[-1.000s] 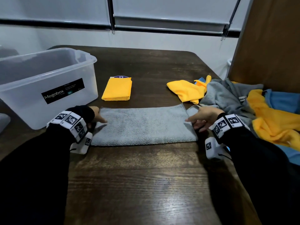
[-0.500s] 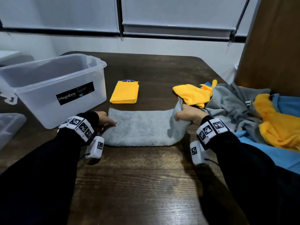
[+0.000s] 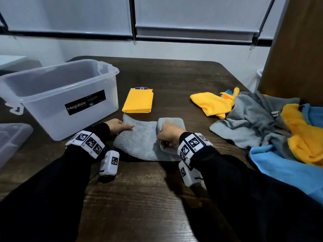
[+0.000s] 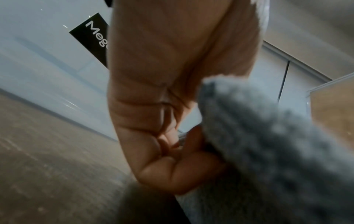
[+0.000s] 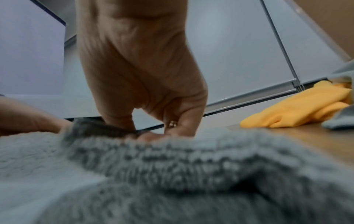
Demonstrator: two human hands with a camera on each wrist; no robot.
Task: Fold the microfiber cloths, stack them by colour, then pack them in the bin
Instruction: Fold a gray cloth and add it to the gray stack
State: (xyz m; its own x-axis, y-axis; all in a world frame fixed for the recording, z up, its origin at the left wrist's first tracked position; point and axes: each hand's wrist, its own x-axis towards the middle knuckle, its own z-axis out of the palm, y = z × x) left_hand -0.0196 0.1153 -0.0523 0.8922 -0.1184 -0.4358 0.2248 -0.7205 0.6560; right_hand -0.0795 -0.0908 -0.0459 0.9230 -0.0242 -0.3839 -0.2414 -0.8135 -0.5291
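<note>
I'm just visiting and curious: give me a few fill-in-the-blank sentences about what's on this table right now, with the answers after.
1. The right hand grips the ____ cloth and carries its end over toward the left hand.
2. The folded cloth beyond it is ____.
3. The label on the bin reads ____.
4. The bin holds ____ cloths.

Answers: grey; yellow; Megabox; no
</note>
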